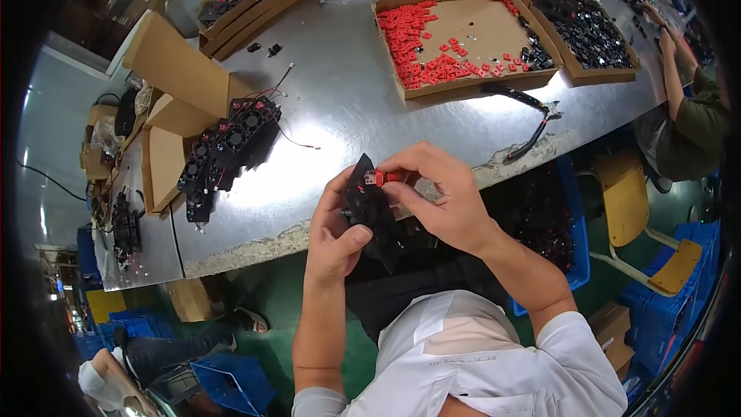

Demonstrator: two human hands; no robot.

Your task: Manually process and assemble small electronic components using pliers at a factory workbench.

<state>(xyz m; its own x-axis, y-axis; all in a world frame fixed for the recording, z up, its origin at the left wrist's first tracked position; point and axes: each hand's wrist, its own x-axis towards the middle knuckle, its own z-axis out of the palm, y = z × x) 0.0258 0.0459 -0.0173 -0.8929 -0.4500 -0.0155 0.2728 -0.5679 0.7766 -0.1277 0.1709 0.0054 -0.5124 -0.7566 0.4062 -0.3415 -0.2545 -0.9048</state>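
a metal-topped bench (pixel 332 42) is stretched out beyond both grips, its chipped near edge being seen on either side of them. farther beyond the right grip, a shallow cardboard tray (pixel 475 23) is partly filled with red pieces, and just to its right a second tray (pixel 606 76) is heaped with black ones. to the left of the left grip, a cluster of black fans (pixel 235 139) with thin wires is laid on the bench. by the left grip (pixel 332 245), a dark, pointed piece (pixel 370 208) is held between thumb and fingers. beyond and to the right of the right grip, black-handled pliers (pixel 549 110) are laid with their handles spread. the right grip (pixel 438 193) is narrowed on a small red part (pixel 390 177), which is held against the dark piece; whether it is seated there cannot be told.
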